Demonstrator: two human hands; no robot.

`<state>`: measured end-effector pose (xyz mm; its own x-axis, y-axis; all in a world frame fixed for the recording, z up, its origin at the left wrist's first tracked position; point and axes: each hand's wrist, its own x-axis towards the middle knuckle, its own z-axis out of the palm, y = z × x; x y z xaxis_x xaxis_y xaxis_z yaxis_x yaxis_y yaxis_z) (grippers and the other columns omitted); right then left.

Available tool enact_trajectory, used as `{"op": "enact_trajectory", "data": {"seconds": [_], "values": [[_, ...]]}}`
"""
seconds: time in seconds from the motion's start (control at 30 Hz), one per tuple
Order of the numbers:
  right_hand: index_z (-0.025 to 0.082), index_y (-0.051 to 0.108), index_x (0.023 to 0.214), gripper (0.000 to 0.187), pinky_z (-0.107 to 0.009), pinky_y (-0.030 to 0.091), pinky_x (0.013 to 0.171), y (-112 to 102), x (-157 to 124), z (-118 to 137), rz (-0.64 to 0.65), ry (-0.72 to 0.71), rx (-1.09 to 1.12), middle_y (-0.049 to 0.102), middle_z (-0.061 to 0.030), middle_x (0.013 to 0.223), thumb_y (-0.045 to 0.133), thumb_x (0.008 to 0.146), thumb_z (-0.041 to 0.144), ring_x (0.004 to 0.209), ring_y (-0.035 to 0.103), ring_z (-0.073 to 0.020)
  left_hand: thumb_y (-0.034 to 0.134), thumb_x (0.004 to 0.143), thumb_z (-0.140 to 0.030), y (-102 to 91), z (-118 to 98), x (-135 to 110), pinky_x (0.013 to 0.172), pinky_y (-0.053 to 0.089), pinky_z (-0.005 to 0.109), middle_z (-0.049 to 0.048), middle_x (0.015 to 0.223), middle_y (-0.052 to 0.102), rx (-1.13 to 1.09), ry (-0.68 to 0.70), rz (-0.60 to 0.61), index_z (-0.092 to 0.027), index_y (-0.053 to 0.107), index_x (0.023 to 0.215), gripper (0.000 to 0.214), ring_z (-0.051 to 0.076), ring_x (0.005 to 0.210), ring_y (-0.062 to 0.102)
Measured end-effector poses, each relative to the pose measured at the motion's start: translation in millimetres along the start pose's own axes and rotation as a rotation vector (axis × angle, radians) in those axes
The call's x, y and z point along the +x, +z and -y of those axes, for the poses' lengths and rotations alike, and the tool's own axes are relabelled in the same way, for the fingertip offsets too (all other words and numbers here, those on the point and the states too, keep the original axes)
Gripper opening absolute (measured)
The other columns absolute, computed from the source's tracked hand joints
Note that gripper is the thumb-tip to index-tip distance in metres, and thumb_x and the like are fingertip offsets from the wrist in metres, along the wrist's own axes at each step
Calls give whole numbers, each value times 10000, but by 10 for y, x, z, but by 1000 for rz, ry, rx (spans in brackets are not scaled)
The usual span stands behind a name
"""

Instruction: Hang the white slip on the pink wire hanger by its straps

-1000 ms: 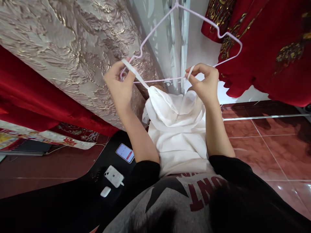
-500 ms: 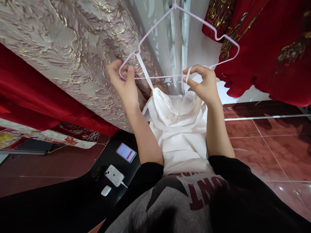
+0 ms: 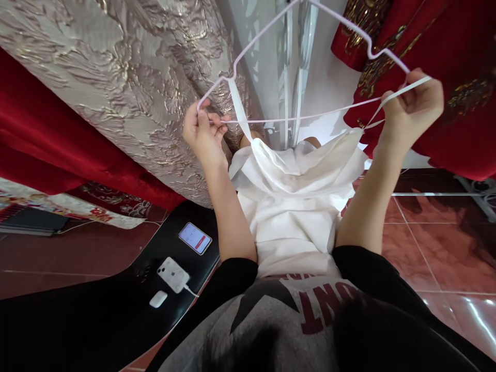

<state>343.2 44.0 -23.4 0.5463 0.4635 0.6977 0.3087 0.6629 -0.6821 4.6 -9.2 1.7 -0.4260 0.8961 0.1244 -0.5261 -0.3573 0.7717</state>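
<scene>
A pale pink hanger (image 3: 259,37) is held up in front of me. My left hand (image 3: 205,129) is closed around its left end. One white strap (image 3: 239,106) of a white garment (image 3: 298,201) hangs from the notch on that side. At the opposite end, my right hand (image 3: 416,103) is closed on the garment's other strap (image 3: 405,92), which is stretched out over the fingers. The hanger's right tip is hidden behind this hand. The garment's body drapes down over my lap, its top edge pulled up towards the right.
A black bench (image 3: 96,315) at my left bears a phone with a lit screen (image 3: 195,238), a white phone (image 3: 173,274) with a cable and a small white case (image 3: 158,299). Textured beige fabric (image 3: 155,77) hangs on the left, red embroidered fabric (image 3: 445,41) on the right.
My right hand has moved right with the strap, from the bottom bar to the hanger's right end. The garment's right side is pulled outward. The hanger has risen slightly and shifted right.
</scene>
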Motion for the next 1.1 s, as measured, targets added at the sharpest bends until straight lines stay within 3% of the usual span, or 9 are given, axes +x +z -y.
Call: {"op": "enact_trajectory", "data": {"seconds": [0.23, 0.4, 0.5, 0.63, 0.7, 0.77, 0.9, 1.03, 1.1], "values": [[211, 721, 897, 195, -347, 491, 749, -26, 244, 645, 493, -110, -93, 685, -59, 874, 721, 716, 138, 779, 625, -150, 409, 1071, -418, -61, -4, 60, 579, 351, 216, -19, 591, 516, -8, -11, 24, -274, 506, 1275, 268, 121, 886, 652], [238, 700, 753, 166, -302, 390, 628, 187, 274, 1038, 599, -188, -171, 616, -7, 726, 754, 660, 112, 675, 562, -119, 492, 983, -576, -234, 148, 294, 523, 348, 270, 7, 604, 563, 137, 187, 129, -309, 586, 1168, 338, 196, 870, 689], [276, 667, 737, 225, -303, 370, 624, 248, 289, 1023, 545, -253, -245, 622, -10, 758, 669, 689, 56, 695, 563, -135, 498, 980, -573, -300, 200, 369, 529, 359, 272, 15, 624, 589, 140, 207, 185, -300, 577, 1181, 349, 203, 897, 693], [232, 600, 757, 363, -273, 417, 704, 325, 192, 915, 116, -364, -78, 582, -9, 802, 445, 658, -81, 779, 571, -115, 497, 1024, -456, -291, 192, 345, 573, 381, 270, 7, 621, 589, 134, 223, 184, -270, 586, 1147, 240, 196, 966, 685], [211, 571, 728, 362, -257, 425, 693, 419, 57, 875, 49, -365, 102, 532, -4, 748, 395, 656, -98, 710, 551, -90, 521, 1030, -358, -264, 177, 310, 597, 387, 268, 2, 624, 585, 150, 261, 168, -241, 607, 1077, 152, 188, 940, 687], [196, 597, 754, 326, -258, 449, 696, 535, -124, 839, 224, -315, 161, 566, -10, 755, 426, 696, -76, 715, 573, -97, 534, 1027, -283, -248, 170, 277, 611, 391, 270, 2, 630, 585, 174, 297, 162, -218, 619, 1030, 107, 186, 895, 691], [210, 652, 824, 138, -331, 487, 856, 685, -496, 767, 720, -99, -193, 689, -10, 849, 551, 806, 118, 826, 617, -138, 520, 1020, -253, -284, 181, 254, 655, 430, 296, 23, 751, 662, 244, 351, 168, -218, 629, 1077, 128, 216, 959, 690], [230, 661, 793, 168, -447, 400, 998, 666, -717, 758, 739, -82, -360, 682, -4, 794, 562, 883, 332, 771, 574, -156, 527, 968, -174, -324, 144, 250, 757, 483, 312, -8, 1196, 656, 260, 578, 17, -278, 600, 1125, 202, 213, 1311, 496], [244, 669, 841, 200, -470, 360, 1039, 635, -765, 776, 699, -118, -354, 685, 0, 827, 567, 892, 409, 804, 573, -166, 542, 931, -139, -294, 102, 213, 804, 500, 314, -32, 1247, 623, 266, 695, -63, -281, 600, 1082, 215, 204, 1340, 453]]}}
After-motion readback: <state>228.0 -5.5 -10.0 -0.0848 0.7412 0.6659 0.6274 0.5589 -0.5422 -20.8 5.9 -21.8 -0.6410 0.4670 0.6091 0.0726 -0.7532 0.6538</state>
